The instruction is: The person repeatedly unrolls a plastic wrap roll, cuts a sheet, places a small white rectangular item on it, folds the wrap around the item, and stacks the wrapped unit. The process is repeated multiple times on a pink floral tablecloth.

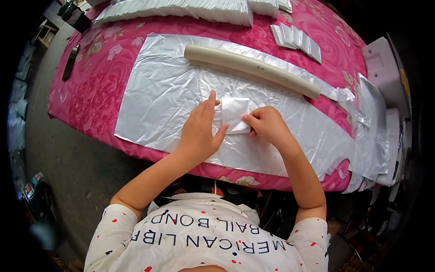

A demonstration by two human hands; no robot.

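A small white square packet (pixel 235 113) lies on a large silver foil sheet (pixel 163 99) spread over a pink flowered tablecloth (pixel 99 90). My left hand (pixel 199 131) rests flat with fingers spread, pressing the packet's left edge onto the foil. My right hand (pixel 267 124) is curled, its fingertips pinching the packet's lower right corner.
A long beige tube (pixel 251 70) lies across the foil behind the hands. Several small folded white packets (pixel 297 41) sit at the back right, and stacks of white sheets (pixel 181 9) at the far edge. Crumpled foil offcuts (pixel 367 131) hang at the right. A grey floor (pixel 72 167) is on the left.
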